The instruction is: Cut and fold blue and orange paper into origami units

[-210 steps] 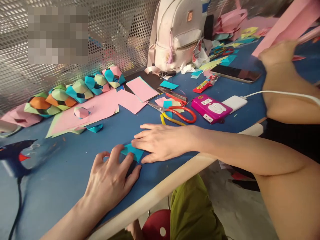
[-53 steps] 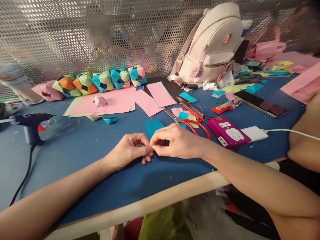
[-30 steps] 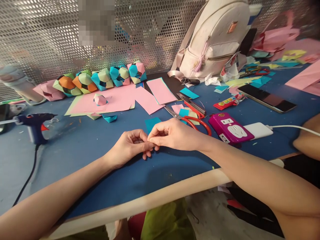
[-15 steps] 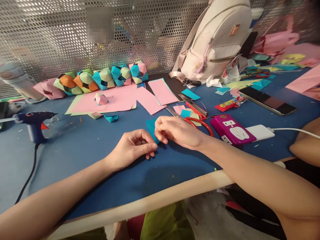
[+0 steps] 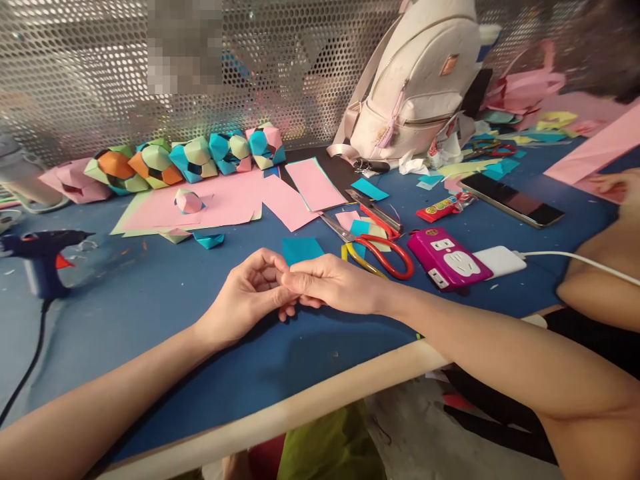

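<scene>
My left hand (image 5: 250, 293) and my right hand (image 5: 335, 283) meet above the blue tabletop, thumbs and fingertips pressed together. A blue sheet of paper (image 5: 303, 249) sticks up just beyond the fingertips, and its lower edge is hidden behind them. Both hands are closed in a pinch at that edge. Scissors with red and yellow handles (image 5: 400, 257) lie just beyond my right wrist, among small paper pieces. Left of the hands, folded pieces in teal (image 5: 209, 240) and pale green (image 5: 175, 235) rest on the table.
A glue gun (image 5: 45, 257) stands at left. Along the mesh partition sit several folded paper balls (image 5: 193, 159); pink sheets (image 5: 230, 200) lie before them. On the right are a purple power adapter (image 5: 450, 259), a phone (image 5: 513, 199), a backpack (image 5: 425, 87) and another person's arm (image 5: 600, 267).
My right hand has moved left until its thumb meets my left fingertips. More of the blue paper's upper part now shows. The whole view has shifted slightly right.
</scene>
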A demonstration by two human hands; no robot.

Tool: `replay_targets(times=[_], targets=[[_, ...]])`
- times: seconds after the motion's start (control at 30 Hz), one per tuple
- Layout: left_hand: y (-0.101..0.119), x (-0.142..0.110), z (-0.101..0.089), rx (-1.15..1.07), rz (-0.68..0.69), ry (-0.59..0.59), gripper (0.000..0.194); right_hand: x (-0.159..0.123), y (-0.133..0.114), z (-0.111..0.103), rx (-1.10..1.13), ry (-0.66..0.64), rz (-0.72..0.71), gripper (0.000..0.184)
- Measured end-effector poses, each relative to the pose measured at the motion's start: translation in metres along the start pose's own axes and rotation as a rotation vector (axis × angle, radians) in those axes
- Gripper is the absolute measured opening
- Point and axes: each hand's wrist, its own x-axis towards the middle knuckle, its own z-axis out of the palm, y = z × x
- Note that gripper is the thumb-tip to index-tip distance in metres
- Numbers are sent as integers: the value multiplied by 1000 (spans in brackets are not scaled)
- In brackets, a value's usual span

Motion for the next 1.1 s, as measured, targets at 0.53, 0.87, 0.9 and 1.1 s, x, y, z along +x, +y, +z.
replay_targets(times=[0.53, 0.87, 0.9, 1.1], targets=[[11, 16, -26, 454, 140, 487, 9, 2, -16, -58, 289, 824, -278, 30], [8, 37, -9, 719, 61, 403, 28, 13, -3, -53, 33, 717, -111, 4], [5, 39, -7, 727, 82, 399, 23, 15, 0, -53, -18, 704, -111, 4], [0, 43, -9, 533, 75, 439, 21, 21, 15, -39, -335, 733, -39, 36]])
